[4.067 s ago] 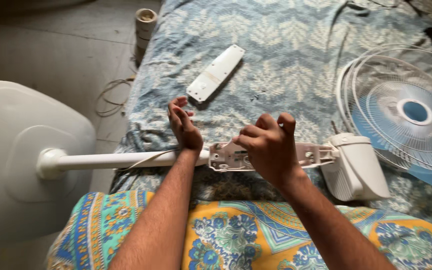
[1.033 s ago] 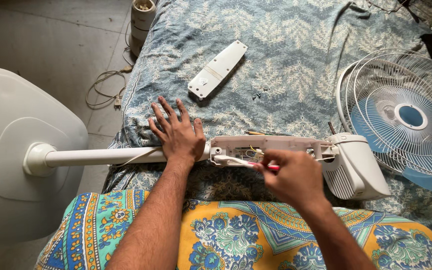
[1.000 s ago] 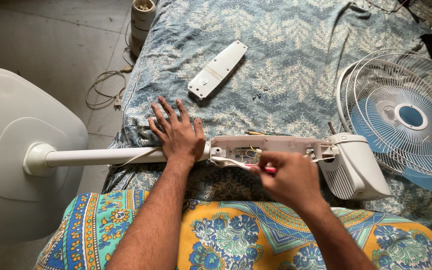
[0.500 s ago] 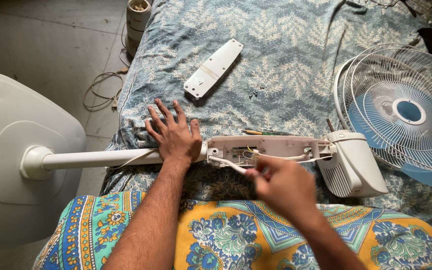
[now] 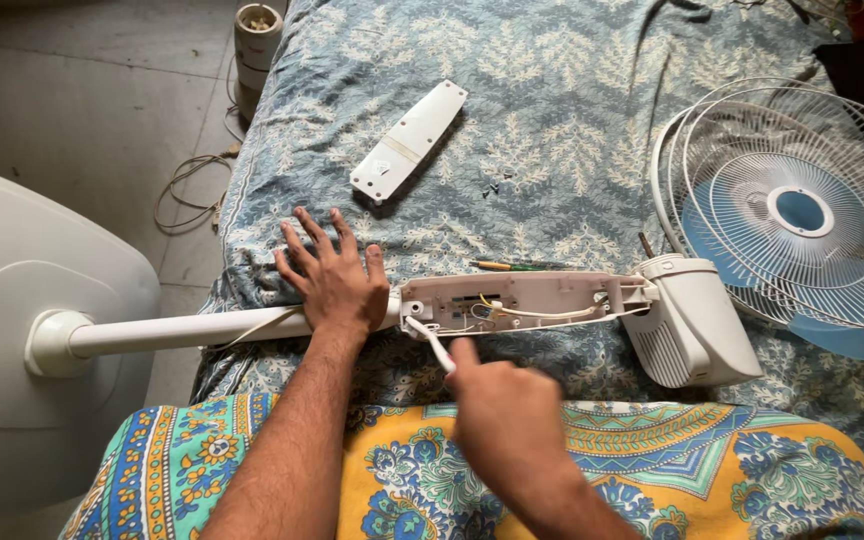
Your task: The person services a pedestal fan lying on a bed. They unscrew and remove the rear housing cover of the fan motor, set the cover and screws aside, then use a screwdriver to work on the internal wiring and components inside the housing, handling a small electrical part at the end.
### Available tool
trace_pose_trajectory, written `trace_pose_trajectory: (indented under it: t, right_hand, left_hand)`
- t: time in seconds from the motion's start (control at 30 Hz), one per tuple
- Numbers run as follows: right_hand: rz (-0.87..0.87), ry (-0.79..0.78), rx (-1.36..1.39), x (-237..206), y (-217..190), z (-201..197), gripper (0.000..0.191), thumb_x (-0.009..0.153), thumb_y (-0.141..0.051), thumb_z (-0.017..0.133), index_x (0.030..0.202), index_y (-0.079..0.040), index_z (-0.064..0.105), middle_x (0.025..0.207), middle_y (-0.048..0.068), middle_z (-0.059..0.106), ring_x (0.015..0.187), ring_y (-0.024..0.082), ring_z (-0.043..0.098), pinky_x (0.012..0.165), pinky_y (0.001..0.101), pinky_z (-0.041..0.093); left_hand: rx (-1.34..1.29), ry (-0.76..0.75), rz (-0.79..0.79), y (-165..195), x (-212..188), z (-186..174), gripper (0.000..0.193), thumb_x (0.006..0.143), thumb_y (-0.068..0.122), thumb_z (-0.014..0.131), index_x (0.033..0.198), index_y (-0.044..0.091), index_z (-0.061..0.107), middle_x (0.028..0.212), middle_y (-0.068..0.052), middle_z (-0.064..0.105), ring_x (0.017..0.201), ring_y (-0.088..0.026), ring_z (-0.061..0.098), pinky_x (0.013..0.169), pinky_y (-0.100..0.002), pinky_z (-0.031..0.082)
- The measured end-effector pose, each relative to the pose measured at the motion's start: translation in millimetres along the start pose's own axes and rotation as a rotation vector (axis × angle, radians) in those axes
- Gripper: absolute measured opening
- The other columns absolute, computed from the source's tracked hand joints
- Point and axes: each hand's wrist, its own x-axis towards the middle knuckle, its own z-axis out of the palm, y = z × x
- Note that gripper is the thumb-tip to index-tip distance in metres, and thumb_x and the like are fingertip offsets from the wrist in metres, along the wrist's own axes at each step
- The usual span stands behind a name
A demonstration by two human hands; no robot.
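A pedestal fan lies dismantled across a bed, and its opened control housing [image 5: 527, 300] serves as the landmark here. Far left of the housing, over the floor, stands the fan's white base [image 5: 42, 340], on edge. A white pole [image 5: 182, 332] runs from the base rightward to the housing. Beyond the pole, on the floor beside the bed, lies a loose coil of cable [image 5: 187, 185], and farther back a pale cylindrical container [image 5: 257, 35].

The left hand [image 5: 337, 285] lies palm down on the pole just left of the housing, its fingers released and spread flat over the blue leaf-patterned bedspread [image 5: 552, 130]; it grasps nothing. Above and left of the housing, well apart, rests the detached white cover plate [image 5: 409, 141]. A few small dark screws [image 5: 492, 185] lie above the housing, and a screwdriver [image 5: 512, 266] with a yellow and green handle lies just beside its far edge.

The housing itself is open, showing wires inside. Just below its left end, the right hand [image 5: 502, 410] has its fingers clenched around a thin white wire [image 5: 430, 340] that leads up to the housing's lower left corner.

Right of the housing sits the white motor head [image 5: 692, 325], joined to it, and beyond that the white wire grille [image 5: 802, 200] with blue blades [image 5: 842, 335] behind it. Nearest the camera, a yellow and blue patterned cloth [image 5: 652, 470] lies below the housing.
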Motion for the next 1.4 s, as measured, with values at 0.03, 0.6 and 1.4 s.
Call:
trace_pose_trajectory:
  t: [0.03, 0.6, 1.4]
  right_hand:
    - [-0.04, -0.032, -0.026, 0, -1, 3, 0.022, 0.087, -0.017, 0.069, 0.104, -0.011, 0.056, 0.072, 0.01, 0.071, 0.066, 0.033, 0.073, 0.056, 0.0476, 0.056]
    - [0.156, -0.123, 0.716, 1, 45, 33, 0.02, 0.096, -0.022, 0.062, 0.09, -0.004, 0.057, 0.06, 0.012, 0.062, 0.053, 0.022, 0.057, 0.053, 0.0414, 0.048]
    - [0.332, -0.104, 0.047, 16, 52, -42, 0.015, 0.083, -0.03, 0.073, 0.096, -0.034, 0.08, 0.082, 0.002, 0.078, 0.074, 0.025, 0.076, 0.07, 0.0397, 0.057]
  left_hand:
    - [-0.002, 0.007, 0.001, 0, 0, 0, 0.072, 0.1, 0.048, 0.033, 0.16, 0.008, 0.031, 0.168, -0.029, 0.004, 0.154, -0.049, 0.001, 0.119, -0.065, -0.002]
    - [-0.021, 0.004, 0.006, -4, 1, 3, 0.073, 0.099, 0.046, 0.037, 0.16, 0.007, 0.03, 0.168, -0.029, 0.006, 0.153, -0.049, 0.004, 0.119, -0.066, 0.0]
    - [0.109, -0.069, 0.11, -5, -17, 2, 0.075, 0.102, 0.053, 0.028, 0.161, 0.008, 0.024, 0.165, -0.036, 0.005, 0.153, -0.052, 0.003, 0.12, -0.065, -0.004]
